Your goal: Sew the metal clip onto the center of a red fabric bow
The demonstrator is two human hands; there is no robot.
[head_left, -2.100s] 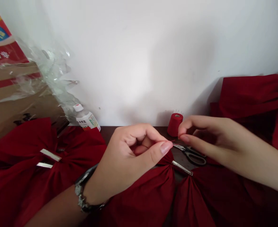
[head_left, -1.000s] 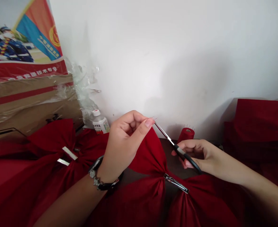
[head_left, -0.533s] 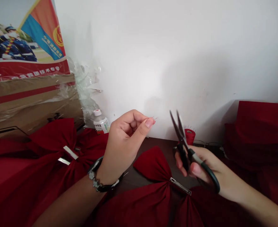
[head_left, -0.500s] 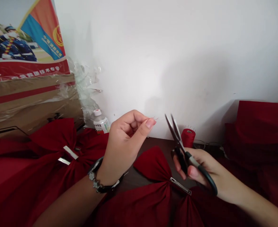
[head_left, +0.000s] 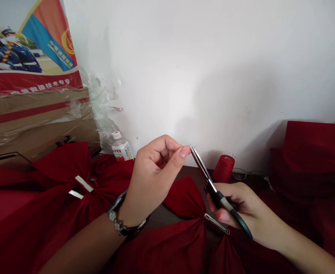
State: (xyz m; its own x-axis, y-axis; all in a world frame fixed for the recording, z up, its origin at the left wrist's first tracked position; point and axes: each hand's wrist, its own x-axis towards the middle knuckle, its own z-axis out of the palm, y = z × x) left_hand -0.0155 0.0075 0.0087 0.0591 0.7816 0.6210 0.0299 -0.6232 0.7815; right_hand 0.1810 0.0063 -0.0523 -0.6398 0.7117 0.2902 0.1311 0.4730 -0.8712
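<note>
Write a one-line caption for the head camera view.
Left hand pinches a fine thread; right hand holds closed scissors at it, above a red fabric bow.

left hand [head_left: 153, 175] pinching thread [head_left: 189, 146], right hand [head_left: 238, 213] holding scissors [head_left: 213, 188]

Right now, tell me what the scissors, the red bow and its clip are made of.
The scissors look like polished steel, bright along the blades, with glossy dark handles that are probably plastic. The red bow looks like soft, matte woven cloth, gathered into folds; the fibre can't be told. The clip looks like shiny metal, judging by its bright, reflective edges.
</note>
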